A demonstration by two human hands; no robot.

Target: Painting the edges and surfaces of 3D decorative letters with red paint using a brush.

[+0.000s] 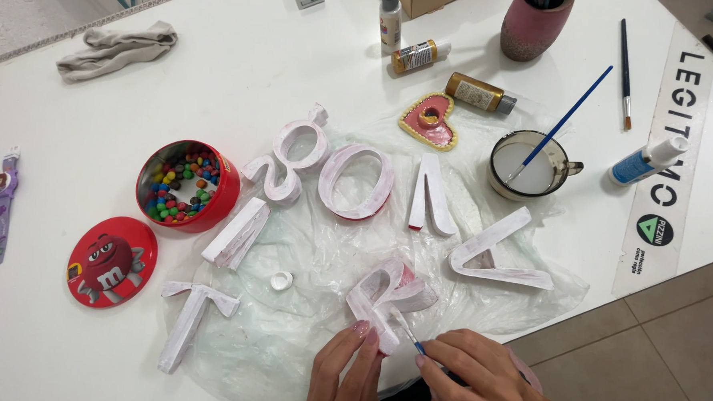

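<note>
My left hand presses its fingertips on the near end of a white-painted letter block with red showing through, holding it on the clear plastic sheet. My right hand grips a thin blue-handled paintbrush whose tip touches the same letter. Other white-painted letters lie around it: a ring shape, a curly one, a narrow wedge, a wide wedge, a bar and a T shape.
A red tin of coloured candies and its lid sit left. A cup of white paint with a blue brush, paint bottles, a heart-shaped dish, a pink brush pot, a small white cap, a rag and a purple watch lie about.
</note>
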